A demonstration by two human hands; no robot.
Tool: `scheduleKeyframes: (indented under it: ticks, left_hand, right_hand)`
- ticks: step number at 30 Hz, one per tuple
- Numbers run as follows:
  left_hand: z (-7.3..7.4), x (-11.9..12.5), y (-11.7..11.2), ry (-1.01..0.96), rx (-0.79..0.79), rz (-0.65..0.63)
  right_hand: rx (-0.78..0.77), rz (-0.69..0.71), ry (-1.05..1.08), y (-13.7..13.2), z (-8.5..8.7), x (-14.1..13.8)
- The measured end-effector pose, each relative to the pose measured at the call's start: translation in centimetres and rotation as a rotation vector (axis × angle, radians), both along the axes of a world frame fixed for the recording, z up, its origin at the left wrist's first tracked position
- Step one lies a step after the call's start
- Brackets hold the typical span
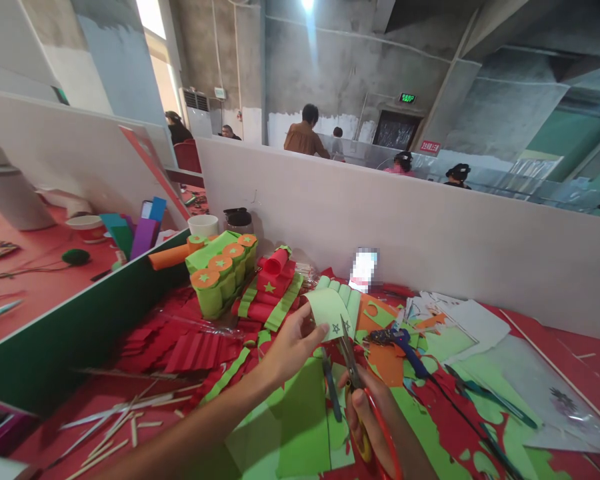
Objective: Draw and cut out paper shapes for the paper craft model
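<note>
My left hand [290, 347] pinches a pale green paper piece [329, 311] with small stars drawn near its lower edge, holding it up over the table. My right hand [375, 417] grips red-handled scissors [353, 367], blades pointing up at the paper's lower edge by the stars. Under both hands lie green paper sheets [300, 420]. Just behind the held paper stands a red and green paper tank model [273, 290], and left of it a green and orange one [223, 267].
Red, green and orange paper scraps cover the red table [590, 360]. A blue glue gun [405, 343] lies right of my hands, wooden sticks [115, 420] at the front left. A white partition [430, 233] backs the table; a green divider [80, 333] bounds the left. People sit beyond.
</note>
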State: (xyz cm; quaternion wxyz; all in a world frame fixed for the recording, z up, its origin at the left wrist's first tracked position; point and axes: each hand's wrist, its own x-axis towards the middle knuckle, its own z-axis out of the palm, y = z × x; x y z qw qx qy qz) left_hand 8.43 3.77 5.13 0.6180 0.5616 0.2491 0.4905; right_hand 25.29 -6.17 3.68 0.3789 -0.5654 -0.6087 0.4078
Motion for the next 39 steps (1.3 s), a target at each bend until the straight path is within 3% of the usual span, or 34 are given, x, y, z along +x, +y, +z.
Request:
scheduleKeyframes:
  ticks: [7, 25, 39]
  left_hand:
    - [-0.8, 0.2, -0.3, 0.019, 0.007, -0.014]
    - [0.3, 0.3, -0.8, 0.037, -0.018, 0.019]
    - [-0.4, 0.3, -0.8, 0.041, 0.025, -0.022]
  right_hand:
    - [-0.01, 0.037, 0.016, 0.4, 0.0, 0.3]
    - [0.028, 0.005, -0.027, 0.4, -0.3, 0.1]
    - [0.044, 0.004, -0.036, 0.7, -1.3, 0.0]
